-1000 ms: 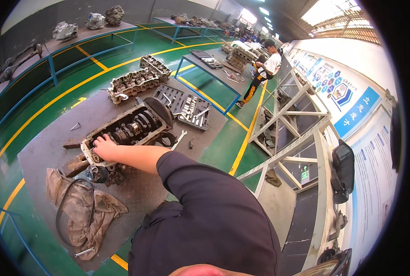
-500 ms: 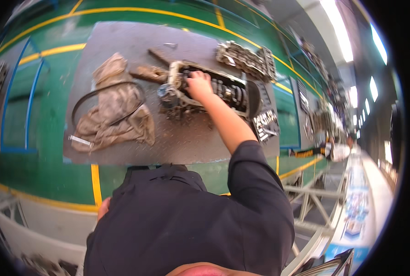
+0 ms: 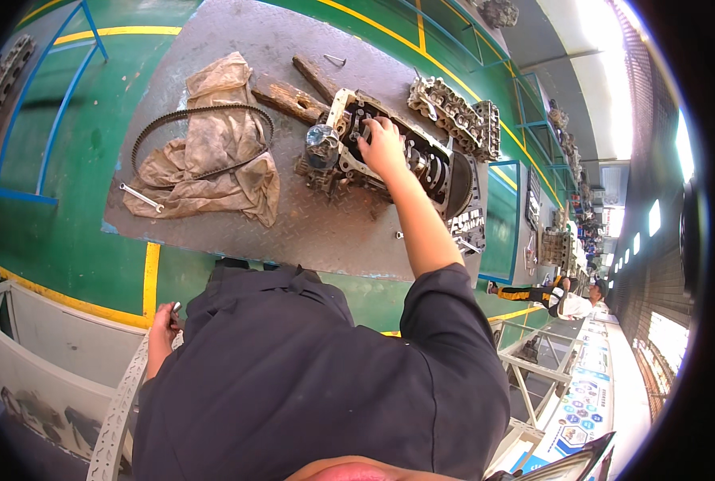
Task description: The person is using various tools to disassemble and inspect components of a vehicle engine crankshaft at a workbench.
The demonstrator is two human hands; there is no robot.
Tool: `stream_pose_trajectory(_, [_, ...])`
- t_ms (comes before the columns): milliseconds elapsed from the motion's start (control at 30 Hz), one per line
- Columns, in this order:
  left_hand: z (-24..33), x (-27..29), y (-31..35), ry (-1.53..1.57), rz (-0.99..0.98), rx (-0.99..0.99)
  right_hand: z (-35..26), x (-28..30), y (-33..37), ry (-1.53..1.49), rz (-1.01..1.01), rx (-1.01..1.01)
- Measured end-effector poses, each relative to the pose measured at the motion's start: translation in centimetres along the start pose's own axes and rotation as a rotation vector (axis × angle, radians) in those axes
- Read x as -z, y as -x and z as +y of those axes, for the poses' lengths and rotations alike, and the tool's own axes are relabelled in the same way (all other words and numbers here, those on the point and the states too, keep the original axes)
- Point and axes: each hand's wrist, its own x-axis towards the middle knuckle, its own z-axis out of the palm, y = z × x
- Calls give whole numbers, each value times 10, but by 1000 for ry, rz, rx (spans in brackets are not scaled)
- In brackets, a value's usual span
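Right grip placed inside the open engine block, fingers half curled, anything held cannot be told, block set on grey counter, small metal piece held by left grip

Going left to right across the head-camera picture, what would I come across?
Blue metal frame → brown cloth → open engine block, right hand over it → person in white top.

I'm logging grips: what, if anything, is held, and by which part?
Left hand: small metallic piece, one end protruding, gripped part hidden. Right hand: at the open engine block; hold unclear.
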Motion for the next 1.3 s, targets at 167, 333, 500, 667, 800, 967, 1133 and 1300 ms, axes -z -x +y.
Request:
stream_pose_trajectory(167, [72,-19,41,-84,38,-532,-104,17,65,-774,-126,-9])
stream_pose_trajectory(333, [182,-73,83,-280,73,-1246,-232,-4,124,-1062,-692,158])
stream_pose_trajectory(500, [241,-204,141,-237,-30,-1399,-266,-23,132,-880,-547,123])
stream_pose_trajectory(667, [213,-294,210,-319,-247,-1181,-194,-15,116,-636,-137,2])
stream_pose_trajectory(800, [184,-315,234,-269,-776,-1036,-124,24,134,-683,-190,-229])
stream_pose_trajectory(967, [164,-298,189,-465,-836,-865,-41,69,118,-899,-196,-365])
stream_pose_trajectory(1133, [118,-216,109,-919,-171,-943,32,98,81,-942,-104,-315])
stream_pose_trajectory(1300, [40,-114,52,-1385,235,-832,98,65,-2,-358,-152,-297])
